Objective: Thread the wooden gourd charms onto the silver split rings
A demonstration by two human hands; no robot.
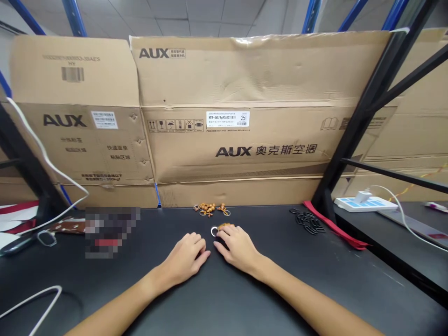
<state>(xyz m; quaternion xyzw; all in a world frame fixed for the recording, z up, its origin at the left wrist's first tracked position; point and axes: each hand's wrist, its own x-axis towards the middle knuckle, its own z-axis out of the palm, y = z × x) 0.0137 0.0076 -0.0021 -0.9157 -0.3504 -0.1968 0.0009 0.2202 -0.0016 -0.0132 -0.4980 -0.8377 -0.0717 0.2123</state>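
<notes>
My left hand [184,258] rests palm down on the black tabletop [280,275], fingers loosely together and holding nothing. My right hand [236,248] lies just to its right, fingertips cupped over a carved wooden keychain charm [224,226]. A metal split ring [214,231] from that charm sticks out left of my fingers. Farther back, against the cardboard, lies a small cluster of similar wooden charms with rings [209,209]. Part of the charm under my right hand is hidden by my fingers.
Black rings [307,221] and a red ribbon [332,227] lie on the table to the right. A blurred patch [112,232] hides something on the left. Flattened AUX cardboard boxes [227,112] stand behind the table, between black rack posts. A white power strip [364,203] sits on the right.
</notes>
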